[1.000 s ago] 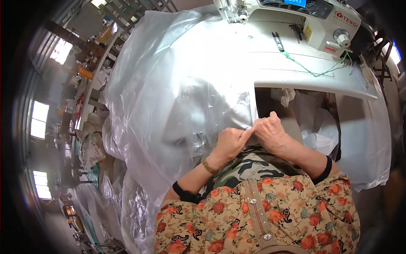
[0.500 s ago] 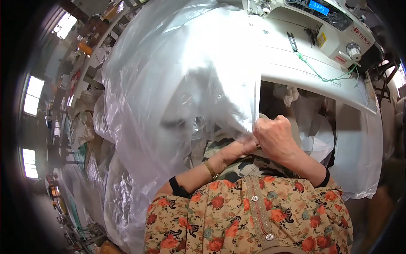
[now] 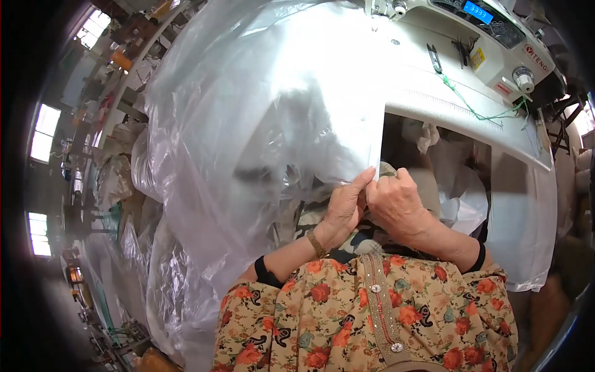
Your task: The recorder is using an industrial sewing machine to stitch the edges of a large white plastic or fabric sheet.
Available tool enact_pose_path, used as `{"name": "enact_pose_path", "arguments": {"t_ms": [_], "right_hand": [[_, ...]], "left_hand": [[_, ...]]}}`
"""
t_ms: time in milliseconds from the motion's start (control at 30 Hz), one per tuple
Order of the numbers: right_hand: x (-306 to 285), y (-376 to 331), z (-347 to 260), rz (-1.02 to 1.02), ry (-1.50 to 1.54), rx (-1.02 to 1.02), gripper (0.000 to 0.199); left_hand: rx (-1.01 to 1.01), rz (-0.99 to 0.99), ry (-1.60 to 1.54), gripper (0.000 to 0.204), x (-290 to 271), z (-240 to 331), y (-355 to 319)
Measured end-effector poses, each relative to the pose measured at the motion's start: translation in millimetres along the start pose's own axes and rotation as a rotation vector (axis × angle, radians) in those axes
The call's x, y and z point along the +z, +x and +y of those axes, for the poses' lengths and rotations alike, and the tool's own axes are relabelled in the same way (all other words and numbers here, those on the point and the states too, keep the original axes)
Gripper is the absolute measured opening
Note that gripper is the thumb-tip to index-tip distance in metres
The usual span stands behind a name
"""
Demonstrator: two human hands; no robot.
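Note:
A large sheet of clear plastic film (image 3: 211,180) spreads over the table and hangs down on the left and across my lap. Its right edge runs as a narrow folded strip from the sewing machine toward me. At the near end of that strip, my left hand (image 3: 344,208) pinches the film between thumb and fingers. Pressed close beside it, my right hand (image 3: 396,199) is closed on the same edge, its fingers curled. The sewing machine (image 3: 496,46), white with a lit blue display, stands at the upper right.
Thread snips (image 3: 434,58) lie on the white machine table (image 3: 427,93), with green thread (image 3: 462,98) trailing to the right. An opening in the table's near side shows white material below. More white sheeting (image 3: 524,229) hangs at the right. Cluttered benches and windows line the left.
My left hand has come up from under the film and now pinches the edge with its thumb on top. The right hand has shifted slightly left, still closed.

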State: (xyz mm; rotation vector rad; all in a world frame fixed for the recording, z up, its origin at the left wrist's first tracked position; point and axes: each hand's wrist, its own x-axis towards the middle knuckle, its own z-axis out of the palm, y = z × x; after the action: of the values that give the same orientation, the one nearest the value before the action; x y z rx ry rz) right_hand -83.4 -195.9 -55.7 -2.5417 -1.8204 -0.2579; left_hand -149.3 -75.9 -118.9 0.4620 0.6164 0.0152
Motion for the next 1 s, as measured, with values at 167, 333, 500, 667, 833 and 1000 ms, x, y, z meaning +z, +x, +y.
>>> {"name": "enact_pose_path", "arguments": {"t_ms": [167, 333, 500, 667, 833, 1000], "right_hand": [[-2, -4, 6, 0.085, -0.018, -0.071, 0.007], [-26, -12, 37, -0.297, 0.500, 0.016, 0.031], [-9, -2, 47, -0.099, 1.148, 0.487, 0.041], [11, 7, 33, -0.072, 1.300, 0.526, 0.039], [26, 9, 30, -0.082, 1.833, 0.597, 0.031], [31, 10, 34, -0.138, 1.858, 0.614, 0.024]], "left_hand": [[0.191, -0.020, 0.142, 0.030, 6, 4, -6], [0.180, 0.014, 0.140, 0.021, 10, 8, -17], [0.147, -0.075, 0.206, 0.021, 0, 6, -15], [0.122, -0.096, 0.229, 0.023, 0, 2, -18], [0.084, -0.092, 0.244, 0.017, 6, 5, -28], [0.850, -0.803, 1.716, 0.033, 37, 38, -86]]}}
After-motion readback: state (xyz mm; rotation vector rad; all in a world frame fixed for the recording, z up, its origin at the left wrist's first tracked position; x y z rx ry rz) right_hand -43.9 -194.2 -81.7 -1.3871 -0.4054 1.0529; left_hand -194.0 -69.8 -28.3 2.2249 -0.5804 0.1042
